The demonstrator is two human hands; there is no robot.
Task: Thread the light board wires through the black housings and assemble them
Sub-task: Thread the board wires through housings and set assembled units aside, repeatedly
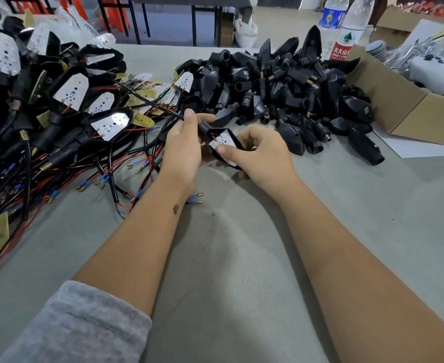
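Grey worktop point(241, 258) in a workshop, head view. My left hand point(183, 148) has its fingers point(202, 117) curled round the stem of one black housing point(237, 145), pinching the black wire point(150, 102) that leaves the stem and runs up to the left. My right hand point(262, 153) grips the same housing from the right, thumb pressed flat on the one white light board point(222, 145) seated in its open face; a short red lead shows at the board's top edge. The housing is held just above the worktop, between both hands. Two blue-sleeved terminals point(196, 199) lie beside my left wrist. Left: a heap of finished units point(45, 100), too many to count, with red and black leads spilling toward me. Right, beyond the hands: a heap of empty housings point(281, 95), likewise uncountable. Behind it, two plastic bottles point(343, 30) stand upright; one open cardboard box point(398, 100) sits at far right.
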